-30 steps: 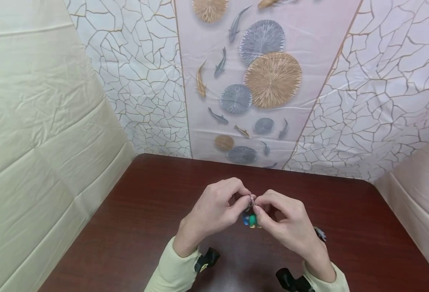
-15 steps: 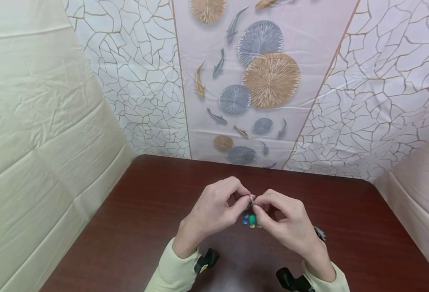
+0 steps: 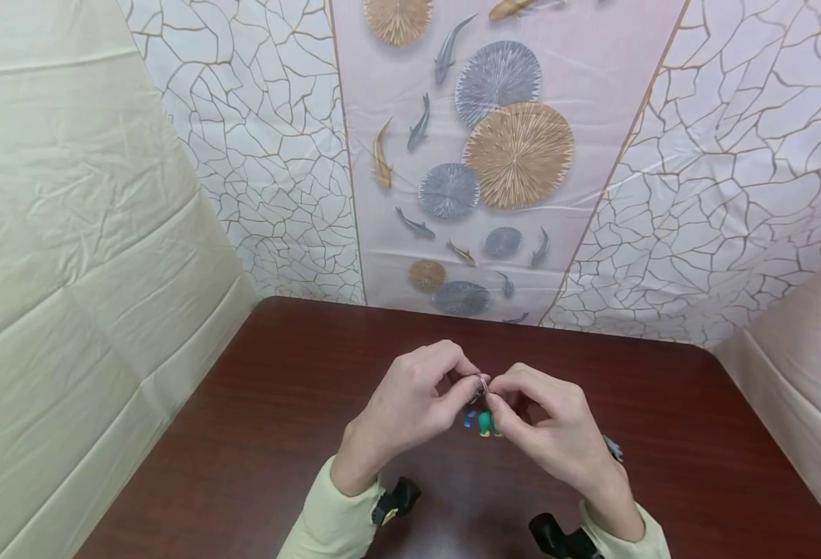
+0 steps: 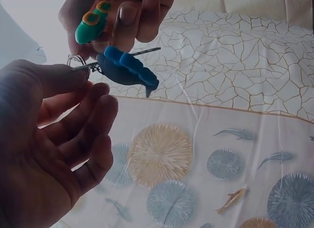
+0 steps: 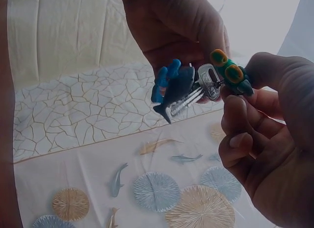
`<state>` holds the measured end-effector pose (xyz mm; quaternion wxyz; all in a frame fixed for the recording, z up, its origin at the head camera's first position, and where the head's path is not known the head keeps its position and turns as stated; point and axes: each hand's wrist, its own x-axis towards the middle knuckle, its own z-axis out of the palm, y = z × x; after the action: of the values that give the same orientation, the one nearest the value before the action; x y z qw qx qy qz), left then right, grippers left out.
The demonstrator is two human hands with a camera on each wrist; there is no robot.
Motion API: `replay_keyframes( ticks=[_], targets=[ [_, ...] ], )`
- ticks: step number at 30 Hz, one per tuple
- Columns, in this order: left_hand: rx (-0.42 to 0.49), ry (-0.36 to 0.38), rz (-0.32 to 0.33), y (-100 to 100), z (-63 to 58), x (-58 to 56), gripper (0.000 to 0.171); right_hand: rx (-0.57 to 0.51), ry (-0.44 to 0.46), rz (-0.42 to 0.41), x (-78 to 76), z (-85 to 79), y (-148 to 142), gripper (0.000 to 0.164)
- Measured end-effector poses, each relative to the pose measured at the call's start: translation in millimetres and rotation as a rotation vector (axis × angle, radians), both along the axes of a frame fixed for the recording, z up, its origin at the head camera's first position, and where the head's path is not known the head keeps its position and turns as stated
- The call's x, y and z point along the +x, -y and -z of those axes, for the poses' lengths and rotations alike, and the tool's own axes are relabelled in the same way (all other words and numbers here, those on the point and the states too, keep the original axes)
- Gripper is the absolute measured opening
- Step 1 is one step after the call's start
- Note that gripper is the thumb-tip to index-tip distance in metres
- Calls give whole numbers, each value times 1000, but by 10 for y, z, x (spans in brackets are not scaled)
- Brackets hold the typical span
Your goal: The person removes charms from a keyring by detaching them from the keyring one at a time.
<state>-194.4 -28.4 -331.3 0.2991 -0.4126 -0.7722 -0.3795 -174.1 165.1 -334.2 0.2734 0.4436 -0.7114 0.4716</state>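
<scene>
In the head view, my left hand [image 3: 410, 400] and right hand [image 3: 553, 419] meet above the table, both pinching a metal key ring [image 3: 483, 384] between thumb and forefinger. The ring [image 4: 78, 63] shows beside the left thumb in the left wrist view. From it hang a dark whale-shaped charm [image 4: 120, 73] with a lumpy blue strip and a green charm [image 4: 91, 31] with two orange rings. A silver key [image 5: 208, 81] is seen in the right wrist view, between the whale and the green charm [image 5: 233, 73]. Right fingertips lie close beside the green charm.
The dark brown table [image 3: 243, 450] spreads beneath both hands. A small grey thing [image 3: 613, 448] shows past the right wrist, partly hidden by it. Black wrist cameras [image 3: 403, 495] sit at both cuffs. Behind stands a patterned cloth [image 3: 278, 155], with a plain cream cloth [image 3: 89, 272] at left.
Both hands stay nearly in place. The right hand has shifted very slightly to the right, and the hanging charms have swung a little.
</scene>
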Motion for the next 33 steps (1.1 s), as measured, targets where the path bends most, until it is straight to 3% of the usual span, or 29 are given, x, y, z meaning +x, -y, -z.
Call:
replay_keyframes(
  ticks=[4, 8, 15, 21, 25, 33],
  targets=[
    [-10, 25, -32, 2, -4, 11, 15, -4, 6, -15, 6, -1, 0, 30],
    [-10, 68, -21, -2, -9, 16, 13, -5, -1, -15, 3, 1, -4, 28],
    [-20, 16, -14, -9, -13, 16, 8, -3, 2, -11, 0, 8, -2, 27],
    [-37, 51, -45, -10, -9, 25, 13, -3, 3, -20, 9, 9, 5, 27],
    [-35, 73, -28, -18, -7, 23, 9, 0, -8, -3, 1, 8, -2, 27],
    [-23, 23, -36, -26, -17, 34, 8, -2, -4, -1, 1, 9, -8, 28]
  ],
)
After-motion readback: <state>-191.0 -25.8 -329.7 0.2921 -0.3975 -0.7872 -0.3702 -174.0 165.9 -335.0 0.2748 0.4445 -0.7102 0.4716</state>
